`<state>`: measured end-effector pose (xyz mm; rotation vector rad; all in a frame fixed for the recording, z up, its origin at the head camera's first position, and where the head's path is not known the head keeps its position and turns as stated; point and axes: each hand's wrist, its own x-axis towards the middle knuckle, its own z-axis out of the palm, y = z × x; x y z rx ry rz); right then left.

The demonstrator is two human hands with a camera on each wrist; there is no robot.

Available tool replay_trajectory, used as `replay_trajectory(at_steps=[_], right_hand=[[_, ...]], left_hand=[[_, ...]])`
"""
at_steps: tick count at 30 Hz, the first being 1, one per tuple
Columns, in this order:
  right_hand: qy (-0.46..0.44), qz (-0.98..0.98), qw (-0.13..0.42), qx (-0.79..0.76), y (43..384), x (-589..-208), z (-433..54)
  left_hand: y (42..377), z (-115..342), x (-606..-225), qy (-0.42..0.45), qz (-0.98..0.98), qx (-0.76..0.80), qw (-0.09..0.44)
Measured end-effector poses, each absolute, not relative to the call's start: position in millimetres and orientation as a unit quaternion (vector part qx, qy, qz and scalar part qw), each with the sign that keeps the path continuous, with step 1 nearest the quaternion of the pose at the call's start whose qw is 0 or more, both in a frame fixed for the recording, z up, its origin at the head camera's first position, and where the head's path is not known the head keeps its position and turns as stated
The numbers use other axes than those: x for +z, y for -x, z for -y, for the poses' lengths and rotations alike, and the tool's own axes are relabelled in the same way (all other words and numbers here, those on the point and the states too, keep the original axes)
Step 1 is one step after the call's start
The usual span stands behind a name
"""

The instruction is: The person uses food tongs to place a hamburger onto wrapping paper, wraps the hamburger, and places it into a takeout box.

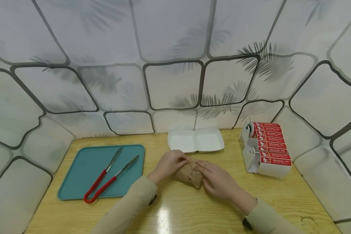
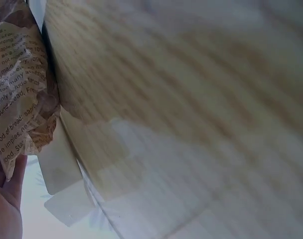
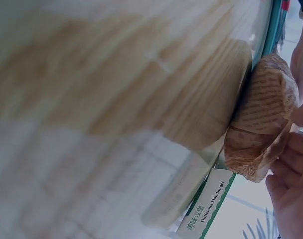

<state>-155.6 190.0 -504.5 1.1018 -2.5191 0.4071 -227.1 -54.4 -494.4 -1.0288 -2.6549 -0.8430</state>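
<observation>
A rounded bundle (image 1: 190,174) wrapped in crinkled brown paper rests on the wooden table, burger-like in shape. Lines of print cover the wrapping paper (image 2: 19,79) in the left wrist view, and its contents are hidden. My left hand (image 1: 170,163) grips the bundle's upper left side, fingertips on the paper near the top. From the right, my right hand (image 1: 220,180) holds the opposite side between fingers and thumb. Folds of paper (image 3: 261,119) show between the hands in the right wrist view. Just beyond the hands lies an opened white takeaway box (image 1: 182,142).
On the left sits a teal tray (image 1: 79,162) with red-handled tongs (image 1: 109,184) lying on it, their handle end past its front edge. A dispenser (image 1: 252,162) with several rolls of red-and-white labels (image 1: 272,143) stands at the right. Patterned white walls enclose the table.
</observation>
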Motion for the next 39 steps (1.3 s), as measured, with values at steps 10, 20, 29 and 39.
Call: replay_trajectory(at_steps=[10, 20, 29, 39], right_hand=[[-0.424, 0.875, 0.192, 0.133, 151, -502, -187], [-0.468, 0.865, 0.165, 0.074, 141, -497, -182], [-0.471, 0.869, 0.150, 0.030, 138, -496, -180], [-0.468, 0.871, 0.145, 0.027, 136, -499, -181]], left_hand=[[223, 50, -494, 0.342, 0.898, -0.262, 0.092], [217, 49, -494, 0.317, 0.905, -0.270, 0.085], [214, 48, -496, 0.289, 0.912, -0.270, 0.111], [216, 42, -493, 0.260, 0.920, -0.272, 0.112]])
